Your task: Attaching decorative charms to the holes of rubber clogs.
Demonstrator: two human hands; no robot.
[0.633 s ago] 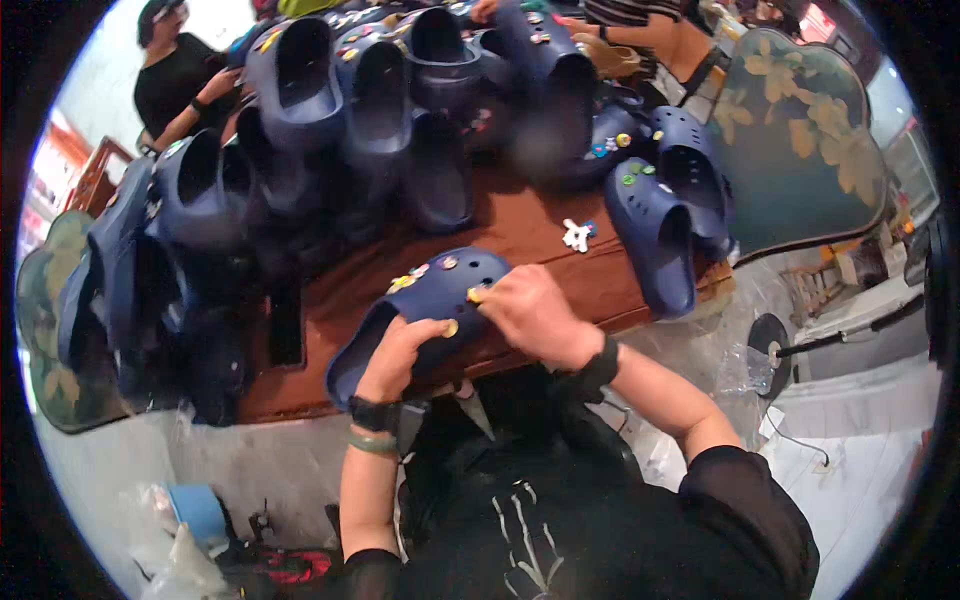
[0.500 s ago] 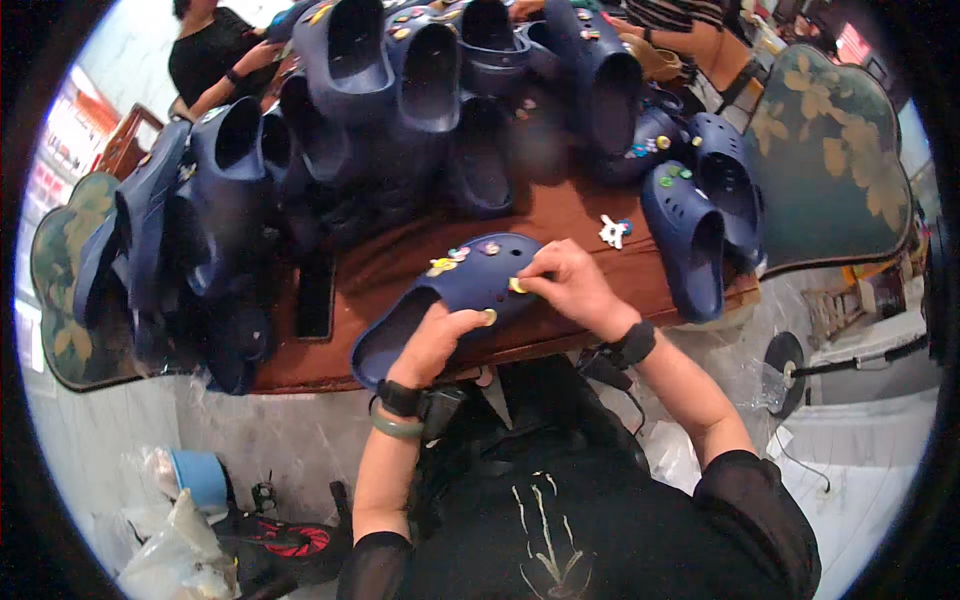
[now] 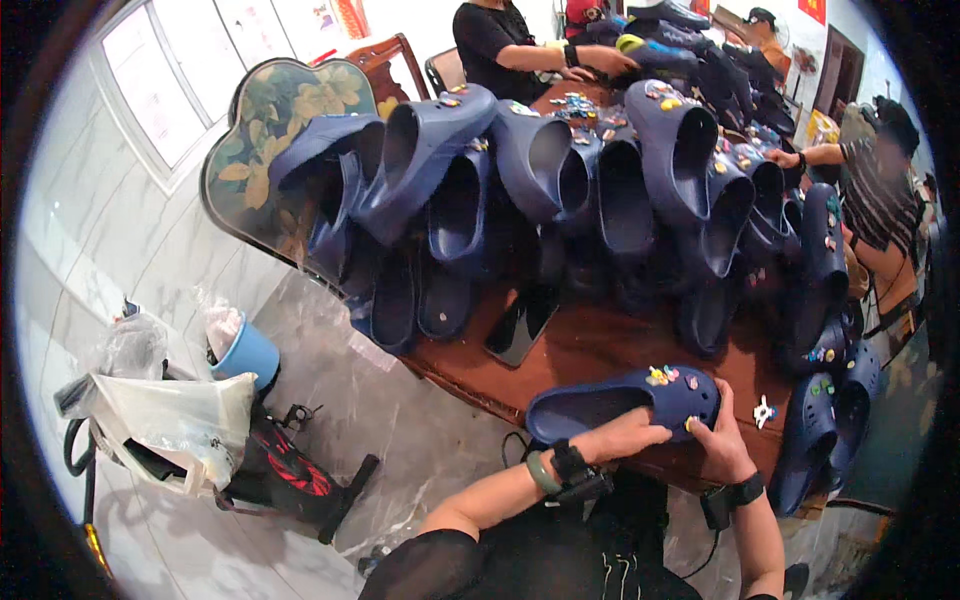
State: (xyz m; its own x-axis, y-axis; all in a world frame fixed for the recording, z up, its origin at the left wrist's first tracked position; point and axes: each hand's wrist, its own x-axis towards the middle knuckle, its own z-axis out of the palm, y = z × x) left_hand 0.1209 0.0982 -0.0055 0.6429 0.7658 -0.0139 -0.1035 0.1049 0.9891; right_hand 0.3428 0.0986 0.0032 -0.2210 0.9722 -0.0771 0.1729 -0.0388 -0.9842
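Note:
A navy blue clog (image 3: 620, 402) lies on the front edge of the wooden table (image 3: 590, 345), with small coloured charms on its toe. My left hand (image 3: 620, 438) grips its near side by the opening. My right hand (image 3: 722, 440) holds the toe end, fingers curled on the upper. Both wrists wear dark bands. A white charm (image 3: 765, 411) lies on the table just right of my right hand.
Several navy clogs (image 3: 560, 190) are piled across the table. A dark phone (image 3: 520, 325) lies flat in front of the pile. Other people work at the far end (image 3: 510, 45) and right side (image 3: 880, 180). A blue bucket (image 3: 245, 352), plastic bags (image 3: 170, 420) and a leaf-patterned board (image 3: 270, 140) are on the left.
The camera has swung left, so the table now sits right and the floor items show. Both hands keep hold of the same clog.

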